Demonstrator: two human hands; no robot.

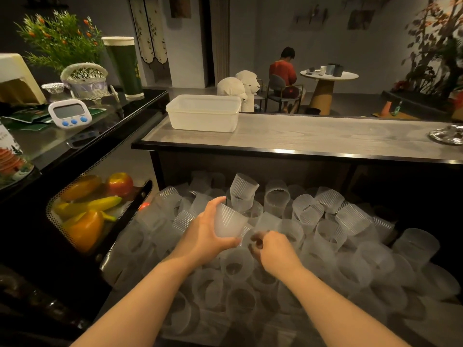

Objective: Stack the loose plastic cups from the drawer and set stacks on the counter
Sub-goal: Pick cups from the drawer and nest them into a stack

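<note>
The pale wood-grain worktop with a dark metal edge (313,136) carries no stack yet. It holds a white translucent rectangular plastic tub (204,112) at its left end.

Below it, the open drawer heaped with frosted, ribbed translucent plastic cups (325,234) is the main hazard. The cups lie tumbled at every angle, light and slick, so pulling one from low in the pile could probably send its neighbours rolling or over the drawer front.

The left hand (203,236) has its fingers (215,202) curled round one frosted cup (229,222), held tilted just above the heap. Thin flexible walls like these would likely buckle under a hard squeeze, and ribbed sides may jam when nested crooked.

The right hand (271,249) has its fingers bent inward at the heap just beside that cup. Blur hides whether they pinch a cup.
</note>
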